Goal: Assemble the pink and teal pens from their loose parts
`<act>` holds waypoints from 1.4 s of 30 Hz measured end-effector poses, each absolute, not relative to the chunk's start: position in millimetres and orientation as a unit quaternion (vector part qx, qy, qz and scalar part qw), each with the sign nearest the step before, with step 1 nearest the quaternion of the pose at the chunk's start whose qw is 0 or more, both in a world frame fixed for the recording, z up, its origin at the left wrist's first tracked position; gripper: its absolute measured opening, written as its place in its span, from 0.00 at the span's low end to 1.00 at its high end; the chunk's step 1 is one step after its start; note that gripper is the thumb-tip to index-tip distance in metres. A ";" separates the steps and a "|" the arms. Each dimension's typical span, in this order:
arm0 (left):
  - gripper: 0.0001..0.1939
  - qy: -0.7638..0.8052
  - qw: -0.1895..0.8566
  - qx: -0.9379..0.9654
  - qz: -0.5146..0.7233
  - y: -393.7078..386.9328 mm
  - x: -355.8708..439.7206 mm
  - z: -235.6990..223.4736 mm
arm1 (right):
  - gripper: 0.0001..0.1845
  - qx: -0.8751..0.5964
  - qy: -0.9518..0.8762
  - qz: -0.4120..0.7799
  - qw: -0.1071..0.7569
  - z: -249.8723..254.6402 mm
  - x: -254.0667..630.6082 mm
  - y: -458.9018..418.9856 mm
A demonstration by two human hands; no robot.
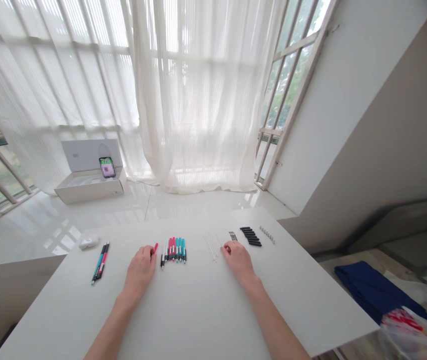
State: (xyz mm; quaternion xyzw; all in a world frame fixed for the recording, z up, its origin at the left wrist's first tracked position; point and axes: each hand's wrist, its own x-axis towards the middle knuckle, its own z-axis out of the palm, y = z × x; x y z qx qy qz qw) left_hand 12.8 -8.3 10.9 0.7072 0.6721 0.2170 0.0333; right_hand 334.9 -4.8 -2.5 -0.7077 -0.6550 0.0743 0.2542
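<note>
The left hand (140, 270) is curled and it has hold of one pink pen (155, 248), which the fingers mostly hide. The right hand (238, 260) lies half open on the white table (198, 310) and it holds nothing. Just right of the pink pen, seven or eight pens (173, 249) lie side by side. Near the right fingers are one small dark piece (233, 235) and a group of thin rods (211, 246), too fine for counting. Further right I count about seven black pieces (251, 236), then a row of tiny metal parts (267, 234). At left lie two or three pens (99, 262) and one white case (88, 243).
</note>
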 end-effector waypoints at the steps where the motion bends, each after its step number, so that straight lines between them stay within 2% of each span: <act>1: 0.13 0.670 0.031 0.707 0.223 -8.0 11.7 9.3 | 0.10 -0.710 -0.653 0.072 0.254 -3.1 335.0 -4.1; 8: 0.17 0.656 0.004 0.698 0.288 -8.2 11.6 8.9 | 0.12 -0.724 -0.647 0.048 0.234 -4.0 331.1 -3.3; 12: 0.17 0.623 0.041 0.708 0.330 -14.1 33.5 30.2 | 0.12 -0.734 -0.642 0.035 0.219 -3.5 327.6 -3.7; 15: 0.15 0.568 0.120 0.746 0.328 -24.5 71.8 47.7 | 0.12 -0.741 -0.637 0.032 0.210 -2.9 325.3 -4.0; 18: 0.15 0.464 0.268 0.788 0.303 -38.2 121.7 51.1 | 0.11 -0.741 -0.635 0.031 0.214 -2.2 324.5 -4.8; 21: 0.16 0.366 0.384 0.802 0.273 -47.2 164.4 37.2 | 0.10 -0.741 -0.633 0.034 0.220 -3.5 327.1 -5.5; 24: 0.18 0.350 0.449 0.769 0.291 -45.7 186.2 17.6 | 0.08 -0.736 -0.636 0.035 0.229 -7.6 332.1 -4.9; 32: 0.17 0.352 0.497 0.721 0.330 -39.0 184.8 2.2 | 0.09 -0.719 -0.651 0.025 0.243 -10.3 331.3 2.2; 37: 0.16 0.366 0.511 0.713 0.311 -38.2 189.2 3.5 | 0.12 -0.724 -0.656 0.011 0.214 -9.9 329.8 6.6; 42: 0.15 0.358 0.530 0.702 0.313 -36.8 189.2 3.4 | 0.10 -0.745 -0.641 -0.010 0.182 -9.2 328.3 7.8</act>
